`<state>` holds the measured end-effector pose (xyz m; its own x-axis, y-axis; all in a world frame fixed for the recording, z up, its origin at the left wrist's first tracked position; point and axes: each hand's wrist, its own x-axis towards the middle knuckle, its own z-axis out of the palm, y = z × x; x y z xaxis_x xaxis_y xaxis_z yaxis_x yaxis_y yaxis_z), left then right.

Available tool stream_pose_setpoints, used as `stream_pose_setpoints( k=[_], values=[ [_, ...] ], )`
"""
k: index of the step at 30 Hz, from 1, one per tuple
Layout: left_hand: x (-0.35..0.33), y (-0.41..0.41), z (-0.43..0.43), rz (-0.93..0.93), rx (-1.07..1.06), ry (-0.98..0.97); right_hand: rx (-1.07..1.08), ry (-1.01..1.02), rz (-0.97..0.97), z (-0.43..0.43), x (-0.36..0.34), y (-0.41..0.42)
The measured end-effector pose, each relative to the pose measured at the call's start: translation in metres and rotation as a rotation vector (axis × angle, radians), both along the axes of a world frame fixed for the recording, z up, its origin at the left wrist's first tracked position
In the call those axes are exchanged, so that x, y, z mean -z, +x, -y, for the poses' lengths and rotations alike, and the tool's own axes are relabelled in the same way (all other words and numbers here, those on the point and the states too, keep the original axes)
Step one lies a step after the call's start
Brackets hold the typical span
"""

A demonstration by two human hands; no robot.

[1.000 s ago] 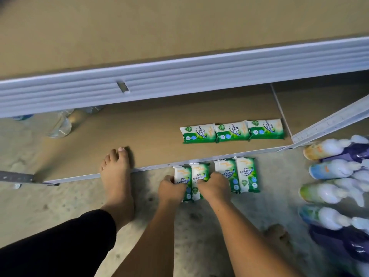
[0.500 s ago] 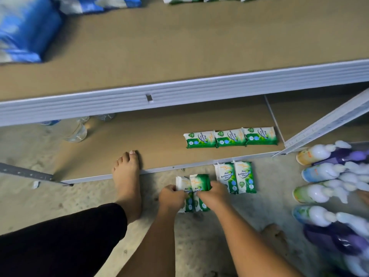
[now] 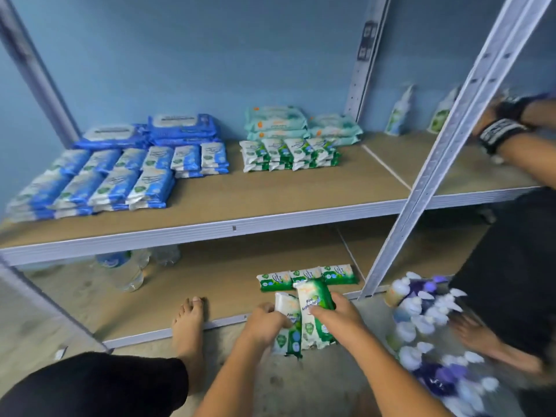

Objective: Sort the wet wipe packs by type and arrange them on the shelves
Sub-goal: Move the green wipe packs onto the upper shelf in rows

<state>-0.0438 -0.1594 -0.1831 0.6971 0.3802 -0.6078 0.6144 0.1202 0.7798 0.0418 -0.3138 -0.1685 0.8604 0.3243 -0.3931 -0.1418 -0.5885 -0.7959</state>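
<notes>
You are at the gathering step: your left hand (image 3: 264, 322) and right hand (image 3: 340, 314) are each curled round green-and-white soft plastic wet wipe packs (image 3: 313, 297). The packs are held upright and touching one another above the floor, just left of the foot of the slanted white metal upright post (image 3: 427, 182). I cannot tell how many packs the right hand grips; one shows plainly, and there may be a second behind it. Also left of the post's foot, just beyond your hands, a row of three matching green packs (image 3: 307, 276) lies on the brown board of the lower shelf (image 3: 195, 278). Higher, left of the post's middle, the upper shelf (image 3: 270, 200) carries a stack of the same green packs (image 3: 288, 153), with pale teal packs (image 3: 279, 121) behind it and blue-and-white packs (image 3: 120, 179) farther left of the post. The next move, as I judge it, is to carry the held packs to their own kind, either beside the row of three or onto the green stack. That calls for firm grips on the slippery film and laying the packs flat and aligned without nudging their neighbours.
</notes>
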Motion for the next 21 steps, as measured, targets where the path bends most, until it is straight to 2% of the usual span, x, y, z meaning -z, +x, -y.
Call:
stream_pose_setpoints(
  k=[10,16,21],
  values=[
    [-0.15,-0.021,0.004,0.342,-0.007,0.092,-0.023,0.256,0.245,0.01,-0.149,-0.013],
    [-0.206,-0.011,-0.022,0.508,-0.081,0.08,0.021,0.465,0.205,-0.02,-0.187,0.002],
    [-0.218,0.017,-0.054,0.558,-0.097,0.161,0.068,0.585,0.208,-0.048,-0.188,0.035]
  ],
)
